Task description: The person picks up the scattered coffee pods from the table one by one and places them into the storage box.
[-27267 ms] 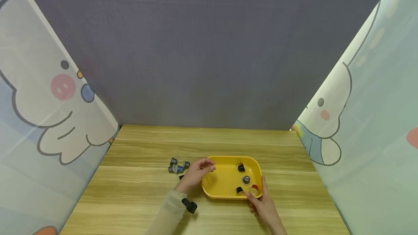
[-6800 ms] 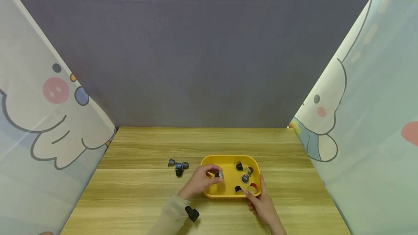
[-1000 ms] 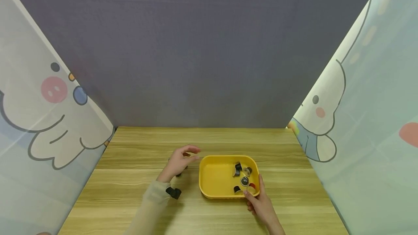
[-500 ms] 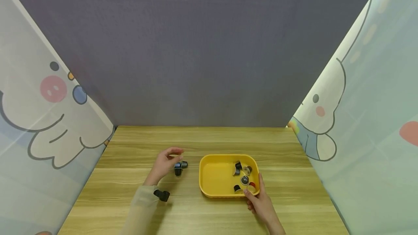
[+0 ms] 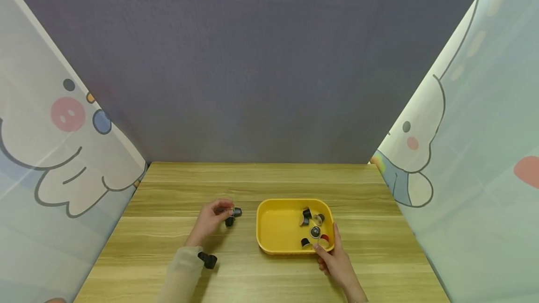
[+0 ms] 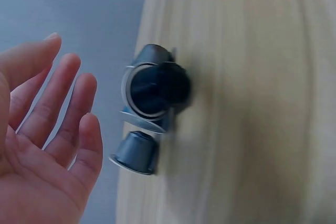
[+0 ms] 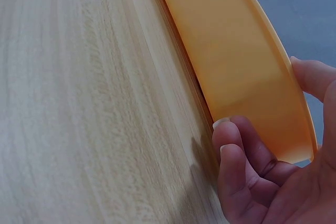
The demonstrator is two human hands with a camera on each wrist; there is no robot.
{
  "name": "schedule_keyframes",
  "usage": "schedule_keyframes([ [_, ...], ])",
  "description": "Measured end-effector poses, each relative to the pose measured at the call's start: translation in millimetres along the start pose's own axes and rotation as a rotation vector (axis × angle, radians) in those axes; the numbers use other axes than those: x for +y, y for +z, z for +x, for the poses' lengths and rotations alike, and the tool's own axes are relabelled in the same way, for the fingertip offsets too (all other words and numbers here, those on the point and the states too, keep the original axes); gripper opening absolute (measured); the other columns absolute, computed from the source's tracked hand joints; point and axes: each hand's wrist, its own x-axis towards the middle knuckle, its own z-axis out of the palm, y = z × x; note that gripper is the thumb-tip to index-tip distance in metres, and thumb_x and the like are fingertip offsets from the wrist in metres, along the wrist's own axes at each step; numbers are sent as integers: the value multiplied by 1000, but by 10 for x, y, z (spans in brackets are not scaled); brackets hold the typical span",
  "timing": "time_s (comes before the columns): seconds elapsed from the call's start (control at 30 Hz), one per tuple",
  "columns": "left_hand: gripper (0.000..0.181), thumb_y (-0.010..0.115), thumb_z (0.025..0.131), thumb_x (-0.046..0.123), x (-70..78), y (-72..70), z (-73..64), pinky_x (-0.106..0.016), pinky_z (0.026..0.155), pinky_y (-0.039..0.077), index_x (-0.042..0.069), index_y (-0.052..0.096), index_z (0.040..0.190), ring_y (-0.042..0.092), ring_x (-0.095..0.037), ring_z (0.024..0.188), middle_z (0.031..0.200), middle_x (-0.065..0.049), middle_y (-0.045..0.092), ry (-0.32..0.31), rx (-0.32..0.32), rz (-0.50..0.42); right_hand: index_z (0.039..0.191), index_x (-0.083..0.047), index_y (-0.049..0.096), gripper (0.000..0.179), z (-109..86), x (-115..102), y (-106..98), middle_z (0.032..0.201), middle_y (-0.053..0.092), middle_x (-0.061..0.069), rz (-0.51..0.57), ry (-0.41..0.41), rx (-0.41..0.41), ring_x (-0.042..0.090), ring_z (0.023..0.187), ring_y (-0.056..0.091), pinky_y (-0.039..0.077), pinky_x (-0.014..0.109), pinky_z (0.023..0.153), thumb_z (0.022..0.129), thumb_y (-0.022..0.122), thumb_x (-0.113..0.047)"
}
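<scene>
My left hand point(image 5: 209, 220) is at a small cluster of coffee capsules, partly covering them in the head view. Its fingers are loosely bent in the left wrist view, with a visible gap between them and a dark capsule point(image 6: 160, 88) and a grey-blue capsule point(image 6: 136, 152). Two dark capsules show beyond the fingertips in the head view, one a grey capsule point(image 5: 237, 212), the other a black capsule point(image 5: 229, 222). My right hand point(image 5: 337, 265) grips the yellow tray point(image 5: 269, 250) at its near right corner, thumb over the rim, other fingers against the outer wall point(image 7: 236, 66).
Several capsules lie in the tray's right half, among them a red capsule point(image 5: 324, 238), a black capsule point(image 5: 307, 212) and an upright dark capsule point(image 5: 315, 232). A wooden table point(image 5: 269, 279) carries everything, with a grey panel point(image 5: 261, 83) behind it.
My left hand has moved left from near the tray, then lowered to the capsule cluster. The capsule it held earlier now lies in the tray. My right hand stays on the tray.
</scene>
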Motion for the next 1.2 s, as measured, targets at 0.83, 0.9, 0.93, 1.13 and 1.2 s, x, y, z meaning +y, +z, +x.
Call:
schedule_keyframes([
  [0.83,25,83,79,3,-240,170,-196,-34,79,51,12,73,101,63,-19,90,100,0,71,-125,-22,169,160,-28,-8,103,-3,-13,-1,68,58,8,8,0,-4,18,54,55,48,28,46,94,69,-40],
  [0.9,26,84,78,5,-254,171,-197,-35,79,50,13,73,101,61,-18,90,101,1,71,-130,-29,186,160,-28,-8,103,-5,-18,-3,68,58,8,11,0,-3,18,55,55,48,28,46,94,69,-40],
  [0.93,27,84,78,5,-258,172,-197,-36,80,50,13,73,101,61,-19,90,101,1,71,-126,-31,193,160,-28,-8,103,-6,-19,-3,68,58,8,11,-1,-2,18,55,55,48,28,46,94,69,-39],
  [1.13,34,86,74,3,-281,174,-232,-39,83,52,15,72,103,62,-20,95,105,-1,68,-109,-39,229,160,-28,-8,102,-14,-15,-5,69,59,9,10,-5,0,18,55,56,49,28,47,94,69,-38],
  [1.2,37,87,73,1,-288,175,-251,-38,82,53,14,72,104,63,-21,96,108,-4,67,-110,-41,222,160,-28,-8,102,-12,-11,-5,69,59,9,7,-5,1,18,55,56,49,27,46,95,69,-37],
])
